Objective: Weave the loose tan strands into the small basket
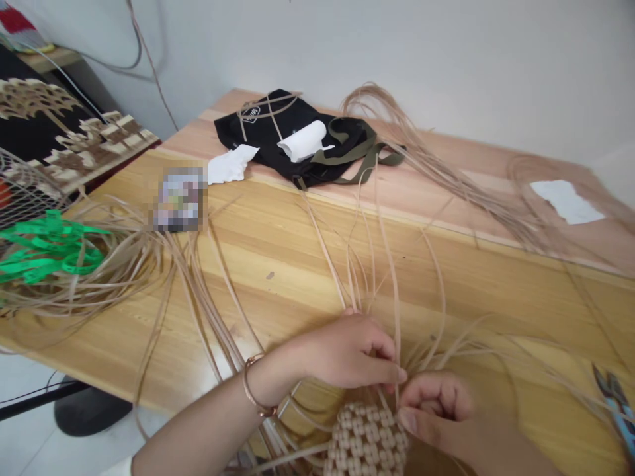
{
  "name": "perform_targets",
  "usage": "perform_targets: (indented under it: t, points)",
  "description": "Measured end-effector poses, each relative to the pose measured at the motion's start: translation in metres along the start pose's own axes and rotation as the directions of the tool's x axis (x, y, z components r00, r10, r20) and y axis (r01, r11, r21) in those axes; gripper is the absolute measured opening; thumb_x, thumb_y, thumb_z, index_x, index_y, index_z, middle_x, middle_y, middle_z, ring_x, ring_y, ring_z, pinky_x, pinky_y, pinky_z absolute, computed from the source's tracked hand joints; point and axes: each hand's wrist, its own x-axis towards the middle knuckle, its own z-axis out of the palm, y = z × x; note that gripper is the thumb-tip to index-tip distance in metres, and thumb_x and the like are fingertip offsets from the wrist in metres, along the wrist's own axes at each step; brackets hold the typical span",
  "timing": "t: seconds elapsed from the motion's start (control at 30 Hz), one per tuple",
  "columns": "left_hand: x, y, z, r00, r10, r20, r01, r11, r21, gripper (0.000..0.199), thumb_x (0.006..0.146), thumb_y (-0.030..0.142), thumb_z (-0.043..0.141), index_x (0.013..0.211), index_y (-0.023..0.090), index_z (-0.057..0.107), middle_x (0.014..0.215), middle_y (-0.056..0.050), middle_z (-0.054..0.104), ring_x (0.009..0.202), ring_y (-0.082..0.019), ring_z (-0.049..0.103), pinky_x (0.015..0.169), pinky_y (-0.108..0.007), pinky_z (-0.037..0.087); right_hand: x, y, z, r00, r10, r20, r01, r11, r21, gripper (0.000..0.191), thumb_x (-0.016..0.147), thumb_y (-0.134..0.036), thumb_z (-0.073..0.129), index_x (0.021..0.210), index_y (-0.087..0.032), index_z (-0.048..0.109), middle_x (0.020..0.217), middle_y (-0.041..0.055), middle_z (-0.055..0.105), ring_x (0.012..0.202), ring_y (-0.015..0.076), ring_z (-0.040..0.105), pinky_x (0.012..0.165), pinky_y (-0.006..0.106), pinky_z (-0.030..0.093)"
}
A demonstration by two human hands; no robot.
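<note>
1 woven piece (368, 439), at the lower edge of view, just under my hands and cut off by the frame. Weave: knobbly, pale tan, interlaced at slants with small dark gaps; the side looks rounded. Handling, by judgement: light, springy, firm where the weave is tight; best gripped by the body, since pulling at a lone end might skew it.

Left hand (347, 350): thumb and forefinger pinched together on 1 upright strand (395, 291), the other fingers curled in. Right hand (441, 403): half closed, fingers folded, thumb tip beside the weave's upper edge at the foot of that strand. Whether it grips the strand too, cannot tell.

Strand: long, narrow, smooth, gently bowed. I expect it to flex readily but crack if kinked; a pinch close to the weave should steer it best.

Loose strands (214, 324) of like stuff fan out over the bench (278, 251), yellowish, streaked, glossy wood. Far left, a tangled heap (122, 271) with flat green ribbon (82, 258) on it. Farther back, a limp black bag (278, 142) with olive straps, 1 curled white paper (303, 141) on top. Right edge: pliers (615, 393), blue-handled, dark-jawed.
</note>
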Motion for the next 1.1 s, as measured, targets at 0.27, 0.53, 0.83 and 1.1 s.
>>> perform_targets:
  t: [0.27,0.53,0.83,1.1]
  points:
    - [-0.018,0.013,-0.022,0.992,0.095,0.083,-0.108,0.978,0.177,0.008,0.082,0.024,0.067,0.081,0.018,0.072,0.080,0.001,0.072,0.089,-0.014,0.058,0.086,-0.026,0.034,0.004,0.009,0.007,0.998,-0.057,-0.028,0.060,0.988,0.139,0.041,0.059,-0.054,0.080,0.067,-0.016,0.066,0.051,-0.0063,0.043,0.049,0.0061,0.033,0.045,0.019,0.025]
    - [-0.013,0.009,-0.018,0.983,0.109,0.150,-0.130,0.982,0.135,0.005,0.078,0.016,0.070,0.080,0.012,0.070,0.077,-0.003,0.069,0.082,-0.013,0.060,0.083,-0.024,0.041,0.011,0.010,0.016,0.988,-0.155,-0.028,0.157,0.953,0.259,0.047,0.053,-0.056,0.081,0.063,-0.014,0.061,0.047,-0.0090,0.038,0.047,0.0039,0.025,0.046,0.020,0.017]
    - [-0.010,0.013,-0.019,0.985,0.025,0.172,-0.051,0.988,0.148,0.005,0.080,0.020,0.066,0.079,0.015,0.069,0.076,-0.001,0.067,0.079,-0.014,0.059,0.080,-0.026,0.045,0.016,0.003,0.028,0.990,-0.119,-0.077,0.138,0.932,0.334,0.033,0.058,-0.042,0.079,0.056,-0.017,0.056,0.039,-0.0110,0.036,0.041,0.0043,0.022,0.044,0.023,0.012]
    - [-0.008,0.020,-0.022,0.979,0.053,0.195,-0.098,0.969,0.228,0.004,0.080,0.015,0.067,0.077,0.013,0.069,0.076,-0.002,0.068,0.081,-0.014,0.059,0.085,-0.027,0.041,0.016,0.004,0.029,0.990,-0.127,-0.060,0.139,0.943,0.301,0.024,0.056,-0.027,0.075,0.054,-0.016,0.054,0.045,-0.0095,0.042,0.047,0.0046,0.030,0.048,0.020,0.020]
